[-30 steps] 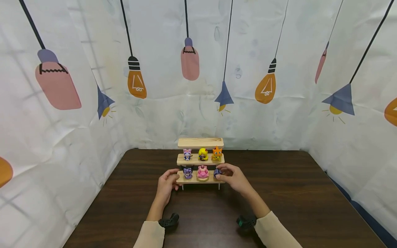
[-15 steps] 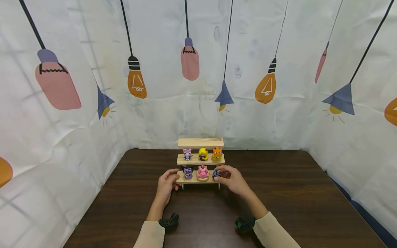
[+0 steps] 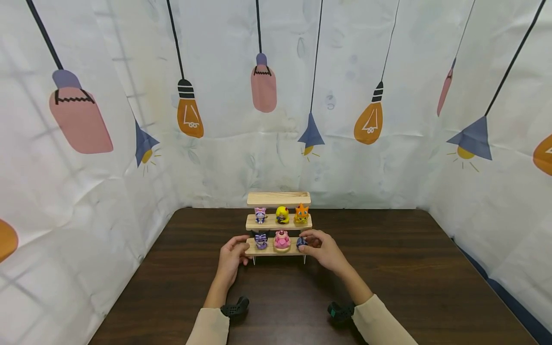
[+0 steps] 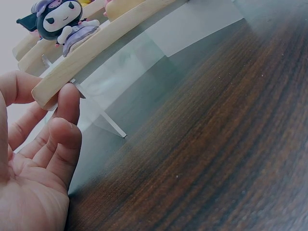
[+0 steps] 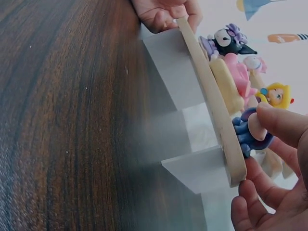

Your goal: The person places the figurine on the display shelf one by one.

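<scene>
A three-tier wooden display shelf with clear supports stands on the table. My left hand grips the left end of its lowest plank, thumb and fingers around the wood in the left wrist view. At the other end, my right hand pinches a small dark blue figurine, whose feet are right at the lowest plank. A pink figurine on a cream base sits mid-plank. Left of it is a black-hooded figurine in purple. My right hand's lower fingers touch the plank's end in the right wrist view.
The middle plank carries a pink-eared figurine, a yellow-haired one and an orange spiky one. The dark wooden table extends on both sides. White curtains printed with lamps enclose it.
My right hand has shifted the blue figurine slightly left and toward me since a second ago. My left hand keeps its hold on the plank.
</scene>
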The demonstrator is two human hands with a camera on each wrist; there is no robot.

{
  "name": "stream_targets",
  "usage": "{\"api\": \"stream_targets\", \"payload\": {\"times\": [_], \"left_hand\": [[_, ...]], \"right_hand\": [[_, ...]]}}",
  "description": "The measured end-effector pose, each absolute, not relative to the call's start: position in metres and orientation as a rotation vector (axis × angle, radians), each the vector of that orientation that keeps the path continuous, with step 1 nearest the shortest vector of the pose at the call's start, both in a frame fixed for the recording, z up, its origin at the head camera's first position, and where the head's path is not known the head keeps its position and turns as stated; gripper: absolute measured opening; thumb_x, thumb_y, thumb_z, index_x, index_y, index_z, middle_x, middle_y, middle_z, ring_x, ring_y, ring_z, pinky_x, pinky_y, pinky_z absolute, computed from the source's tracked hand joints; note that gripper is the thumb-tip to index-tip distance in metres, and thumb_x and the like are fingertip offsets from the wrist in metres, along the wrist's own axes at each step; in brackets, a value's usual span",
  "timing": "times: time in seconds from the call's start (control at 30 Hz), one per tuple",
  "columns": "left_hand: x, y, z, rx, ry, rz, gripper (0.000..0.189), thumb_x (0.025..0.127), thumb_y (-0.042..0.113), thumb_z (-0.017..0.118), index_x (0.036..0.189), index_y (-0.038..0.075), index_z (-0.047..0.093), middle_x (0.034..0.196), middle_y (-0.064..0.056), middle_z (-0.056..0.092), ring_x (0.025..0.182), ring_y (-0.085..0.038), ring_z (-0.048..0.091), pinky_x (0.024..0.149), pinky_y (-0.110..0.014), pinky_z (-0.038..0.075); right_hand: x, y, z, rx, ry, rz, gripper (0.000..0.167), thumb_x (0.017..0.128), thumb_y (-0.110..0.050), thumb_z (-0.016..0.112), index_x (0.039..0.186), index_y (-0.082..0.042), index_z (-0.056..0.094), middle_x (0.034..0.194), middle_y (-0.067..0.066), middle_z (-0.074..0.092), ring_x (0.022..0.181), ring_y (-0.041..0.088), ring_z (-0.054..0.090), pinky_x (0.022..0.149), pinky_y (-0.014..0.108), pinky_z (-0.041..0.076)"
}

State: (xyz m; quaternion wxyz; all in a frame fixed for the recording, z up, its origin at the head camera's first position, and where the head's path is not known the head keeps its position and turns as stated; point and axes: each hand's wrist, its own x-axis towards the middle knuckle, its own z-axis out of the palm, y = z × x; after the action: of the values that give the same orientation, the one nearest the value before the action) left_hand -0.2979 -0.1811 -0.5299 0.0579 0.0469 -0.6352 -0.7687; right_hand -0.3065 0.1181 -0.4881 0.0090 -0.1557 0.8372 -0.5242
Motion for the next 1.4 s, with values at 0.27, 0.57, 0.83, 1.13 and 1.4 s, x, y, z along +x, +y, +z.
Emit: {"api": "stream_targets", "payload": {"times": [0.27,0.57,0.83,1.13,1.4], "left_hand": [[-0.299,-0.181,-0.53,0.132,-1.921,-2.336,0.031,0.096,-0.001,0.059,0.125,-0.008,0.06,0.079,-0.004,0.064,0.057,-0.014,0.06,0.049,-0.022,0.045],[-0.299,-0.181,-0.53,0.15,-1.917,-2.334,0.031,0.095,-0.001,0.058,0.125,-0.008,0.06,0.077,-0.003,0.065,0.056,-0.013,0.06,0.048,-0.022,0.044],[-0.299,-0.182,-0.531,0.153,-1.921,-2.335,0.03,0.095,-0.001,0.058,0.124,-0.008,0.06,0.077,-0.004,0.065,0.056,-0.013,0.06,0.048,-0.022,0.044],[-0.299,-0.182,-0.531,0.145,-1.918,-2.326,0.03,0.095,-0.001,0.058,0.124,-0.008,0.06,0.078,-0.004,0.066,0.057,-0.013,0.06,0.048,-0.022,0.044],[-0.299,-0.182,-0.532,0.139,-1.933,-2.321,0.032,0.095,-0.001,0.058,0.126,-0.009,0.059,0.077,-0.002,0.066,0.057,-0.013,0.06,0.048,-0.021,0.044]], "right_hand": [[-0.308,0.119,-0.487,-0.466,2.617,-1.634,0.032,0.089,-0.024,0.08,0.12,-0.022,0.071,0.111,0.007,0.067,0.091,0.019,0.056,0.079,0.033,0.047],[-0.308,0.118,-0.488,-0.494,2.635,-1.614,0.032,0.09,-0.024,0.079,0.12,-0.017,0.071,0.111,0.009,0.066,0.089,0.019,0.055,0.075,0.031,0.045],[-0.306,0.117,-0.487,-0.479,2.647,-1.612,0.033,0.089,-0.024,0.079,0.12,-0.016,0.071,0.112,0.01,0.067,0.09,0.019,0.056,0.076,0.032,0.045],[-0.305,0.121,-0.483,-0.485,2.639,-1.591,0.038,0.089,-0.03,0.08,0.123,-0.017,0.07,0.115,0.008,0.068,0.094,0.018,0.059,0.079,0.032,0.049],[-0.307,0.14,-0.473,-0.619,2.593,-1.504,0.032,0.096,-0.027,0.071,0.123,-0.011,0.07,0.116,0.012,0.071,0.092,0.018,0.064,0.077,0.03,0.054]]}}
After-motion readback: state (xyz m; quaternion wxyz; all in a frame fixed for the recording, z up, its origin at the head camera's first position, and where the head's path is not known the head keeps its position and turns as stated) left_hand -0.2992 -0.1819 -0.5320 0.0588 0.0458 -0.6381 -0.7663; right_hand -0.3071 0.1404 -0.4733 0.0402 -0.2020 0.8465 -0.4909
